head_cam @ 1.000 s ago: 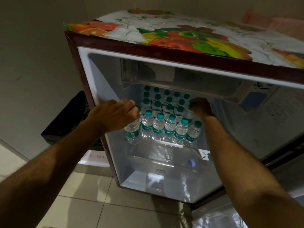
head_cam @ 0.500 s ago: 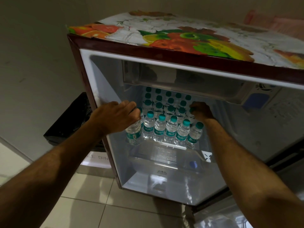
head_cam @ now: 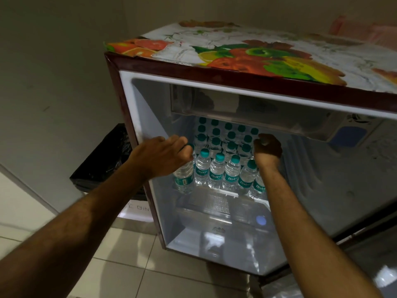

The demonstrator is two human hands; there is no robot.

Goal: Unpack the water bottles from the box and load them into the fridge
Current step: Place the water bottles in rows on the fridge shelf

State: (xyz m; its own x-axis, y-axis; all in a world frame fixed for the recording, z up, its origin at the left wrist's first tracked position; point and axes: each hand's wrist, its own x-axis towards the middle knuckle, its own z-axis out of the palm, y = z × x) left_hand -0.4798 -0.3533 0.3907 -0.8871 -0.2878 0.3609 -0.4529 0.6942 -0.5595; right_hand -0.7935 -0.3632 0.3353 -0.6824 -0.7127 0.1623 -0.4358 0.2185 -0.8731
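Since the earlier frames little has shifted: both hands remain inside the open fridge (head_cam: 214, 74) at the bottle shelf, and only the viewpoint has drifted a little, sliding the cabinet rightward in view. The left hand (head_cam: 163, 155) stays curled over the top of the front-left bottle (head_cam: 183, 179), fingers wrapped down round its cap and neck so that the cap is hidden; it reads as a closed grasp on that bottle, which stands upright at the left end of the front row, just beside its neighbour. The right hand (head_cam: 268, 147) is deeper in, at the right end of the rows, knuckles toward the camera and fingers bent; it covers the top of a bottle there, but whether it actually clasps one or merely presses against the caps I cannot tell. The rest of the water bottles (head_cam: 217, 171) stand packed in rows on the shelf, all with long axes vertical, teal caps up, labels facing outward. The relation that matters is this: the held bottle lies directly under the left palm, its axis running straight down from the grip to the shelf, so any settling move is a short vertical one. The left hand is the nearer and plainly the one to finish the placement.
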